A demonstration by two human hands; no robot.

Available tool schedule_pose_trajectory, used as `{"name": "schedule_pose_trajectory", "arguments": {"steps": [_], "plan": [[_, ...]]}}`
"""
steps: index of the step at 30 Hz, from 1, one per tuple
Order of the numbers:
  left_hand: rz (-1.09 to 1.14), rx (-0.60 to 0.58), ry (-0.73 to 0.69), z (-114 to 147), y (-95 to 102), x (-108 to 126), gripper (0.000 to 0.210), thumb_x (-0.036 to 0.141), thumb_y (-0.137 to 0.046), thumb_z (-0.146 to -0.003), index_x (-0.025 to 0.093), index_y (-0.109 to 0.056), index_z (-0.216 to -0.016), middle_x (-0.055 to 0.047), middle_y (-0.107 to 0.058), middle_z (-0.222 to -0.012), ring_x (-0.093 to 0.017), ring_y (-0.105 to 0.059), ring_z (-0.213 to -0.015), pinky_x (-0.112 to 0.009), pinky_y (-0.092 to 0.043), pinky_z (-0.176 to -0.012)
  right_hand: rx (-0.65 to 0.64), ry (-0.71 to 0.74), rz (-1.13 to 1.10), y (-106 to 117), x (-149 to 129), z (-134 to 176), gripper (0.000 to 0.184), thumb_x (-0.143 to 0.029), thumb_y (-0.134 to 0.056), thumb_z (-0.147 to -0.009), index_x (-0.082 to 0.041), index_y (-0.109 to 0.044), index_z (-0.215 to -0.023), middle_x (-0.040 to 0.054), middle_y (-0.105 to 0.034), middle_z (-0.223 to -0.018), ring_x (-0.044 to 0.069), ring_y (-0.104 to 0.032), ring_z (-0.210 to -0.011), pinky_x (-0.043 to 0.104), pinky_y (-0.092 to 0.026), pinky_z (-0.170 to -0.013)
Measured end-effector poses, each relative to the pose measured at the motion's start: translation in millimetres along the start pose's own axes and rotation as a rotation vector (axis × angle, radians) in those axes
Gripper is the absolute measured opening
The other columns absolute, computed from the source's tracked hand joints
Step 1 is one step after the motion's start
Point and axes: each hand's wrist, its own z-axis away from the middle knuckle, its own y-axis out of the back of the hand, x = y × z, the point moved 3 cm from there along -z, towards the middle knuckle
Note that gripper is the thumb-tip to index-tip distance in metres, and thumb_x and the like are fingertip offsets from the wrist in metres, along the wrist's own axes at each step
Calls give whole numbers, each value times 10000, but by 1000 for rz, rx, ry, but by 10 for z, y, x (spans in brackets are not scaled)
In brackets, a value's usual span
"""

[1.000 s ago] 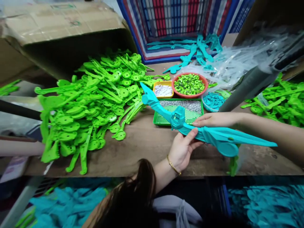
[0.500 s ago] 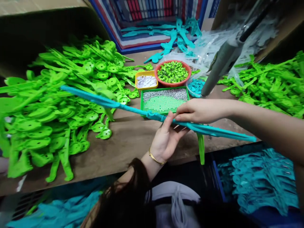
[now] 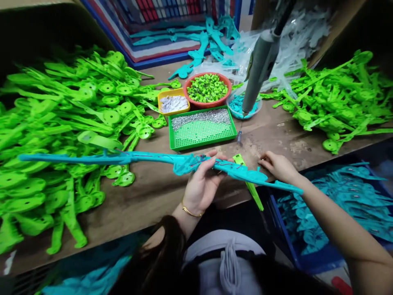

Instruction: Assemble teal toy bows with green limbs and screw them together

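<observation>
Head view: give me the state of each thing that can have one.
Left hand: closed around the long turquoise part
Right hand: fingers bent; contents unclear
Long turquoise part: held, roughly level
Driver: tilted, bit end down; power unclear
Green tray: silvery pieces along its far side
Red bowl: heaped with green pieces
Yellow tray: holding white pieces
Blue crate: loaded with turquoise parts

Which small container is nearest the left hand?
The green tray with silvery bits, beyond the left hand; orange bowl, yellow dish and clear bowl sit farther back.
</observation>
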Motion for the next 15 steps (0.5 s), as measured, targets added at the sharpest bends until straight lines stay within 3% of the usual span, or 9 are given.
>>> {"name": "schedule_pose_trajectory", "arguments": {"steps": [4,8,13,15], "plan": [[-34,5,-38,36,77,-49,305,225,-662,-758,190,-599,-1055,-24,-725,-856,-229,-709,-900,-376,-558,-831,13,7,-167,20,-46,67,281,-470,-619,-751,-223,-487,-742,-15,-443,-619,126,-390,-567,259,-274,-522],[-40,-17,-64,94,162,-122,445,259,-696,-733,234,-566,-1158,-10,-724,-892,-229,-708,-929,-393,-538,-885,-77,-2,-467,74,-48,132,336,-583,-413,-810,-248,-375,-804,-29,-427,-661,108,-336,-506,234,-223,-431],[-19,-15,-68,213,265,-206,580,295,-760,-673,276,-545,-1212,9,-708,-850,-244,-695,-968,-415,-511,-943,-317,-46,-660,-197,-105,207,379,-572,-567,-763,-212,-520,-870,-93,-263,-530,74,-208,-450,209,-136,-411],[-22,-31,-68,263,302,-228,598,311,-769,-664,279,-544,-1218,3,-703,-892,-246,-685,-996,-417,-499,-961,-495,-45,-652,-379,-159,236,443,-581,-618,-756,-172,-601,-924,-95,-292,-502,66,-236,-442,208,-192,-414]]}}
